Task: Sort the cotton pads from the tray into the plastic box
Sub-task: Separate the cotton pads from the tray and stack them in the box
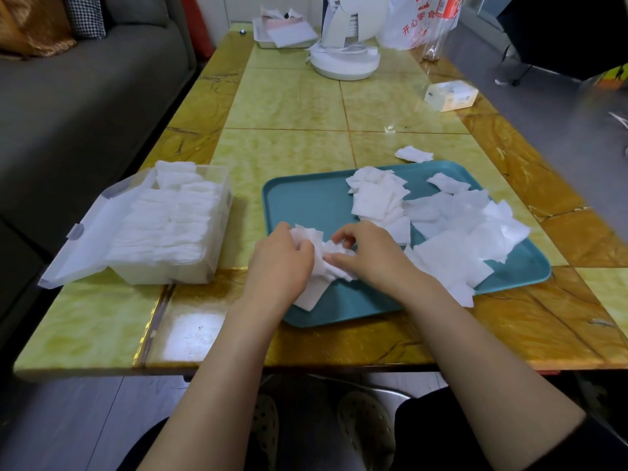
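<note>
Head view. The left hand (278,256) and right hand (370,253) meet over the near-left part of the flat teal plastic tray (306,202). Both sets of fingers are curled round one small bunch of white square cotton pads (319,258). The left fingers (304,248) pinch its left side and the right fingers (339,236) its right. The bunch is ragged, with its edges not yet squared. One pad hangs below the left palm toward the tray's near rim.

Done so far: the clear rectangular plastic box (163,275) stands on the worktop, well apart to the left of the left fingers, its hinged lid (88,239) laid open. Rows of packed pads (170,226) stand on edge inside. At the far end a few rise above the rim.

Left to do: a loose heap of pads (452,232) lies to the right of the right fingers and beyond them. It covers the right half of the tray, and some pads overhang the near rim. One stray pad (414,154) lies on the yellow-green tiled worktop (289,103), just past the tray's far rim.

Judgement: well along but not near the end, with many pads still to sort. The box looks close to full, so room may run short.
</note>
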`<state>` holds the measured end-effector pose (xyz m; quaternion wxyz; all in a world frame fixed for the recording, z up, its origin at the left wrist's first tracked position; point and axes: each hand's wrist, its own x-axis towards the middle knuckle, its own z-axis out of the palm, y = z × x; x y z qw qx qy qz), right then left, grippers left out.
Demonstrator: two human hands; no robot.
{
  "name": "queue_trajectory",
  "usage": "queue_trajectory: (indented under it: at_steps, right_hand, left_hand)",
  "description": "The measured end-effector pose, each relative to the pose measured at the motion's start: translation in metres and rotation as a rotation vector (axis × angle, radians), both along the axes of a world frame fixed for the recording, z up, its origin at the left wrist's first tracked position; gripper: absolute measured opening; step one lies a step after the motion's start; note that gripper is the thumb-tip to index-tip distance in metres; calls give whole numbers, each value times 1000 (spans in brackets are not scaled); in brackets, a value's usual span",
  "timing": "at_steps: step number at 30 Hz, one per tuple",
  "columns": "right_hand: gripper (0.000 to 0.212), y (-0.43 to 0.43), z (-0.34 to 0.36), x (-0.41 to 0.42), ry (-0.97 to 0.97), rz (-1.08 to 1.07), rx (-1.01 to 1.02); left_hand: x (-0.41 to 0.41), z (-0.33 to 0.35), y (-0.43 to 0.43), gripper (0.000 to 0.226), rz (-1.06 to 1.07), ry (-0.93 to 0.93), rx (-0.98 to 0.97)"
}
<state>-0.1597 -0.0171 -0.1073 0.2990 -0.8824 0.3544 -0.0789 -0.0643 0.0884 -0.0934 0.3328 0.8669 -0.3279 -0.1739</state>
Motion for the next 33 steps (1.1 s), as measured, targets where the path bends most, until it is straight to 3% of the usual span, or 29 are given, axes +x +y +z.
queue_trajectory:
  at_steps: [4,9,15,24,28,33]
  right_hand:
    - [14,2,3,2,-60,-26,-33]
    - [9,-3,11,0,-197,-104,-42]
    - [2,-1,24,-3,-545,-227,9]
    - [18,2,41,-7,-764,-158,569]
    - [14,5,45,-7,-830,-89,813]
    - [9,10,38,-2,-730,-90,634]
  left_hand:
    - [0,0,0,12,-1,4,-3]
    - [0,0,0,13,2,9,3]
    - [0,-1,-1,15,17,0,-16]
    - [1,6,-1,25,175,-37,-398]
    - [2,6,-2,26,160,75,-466]
    - [0,8,-4,38,106,291,-503]
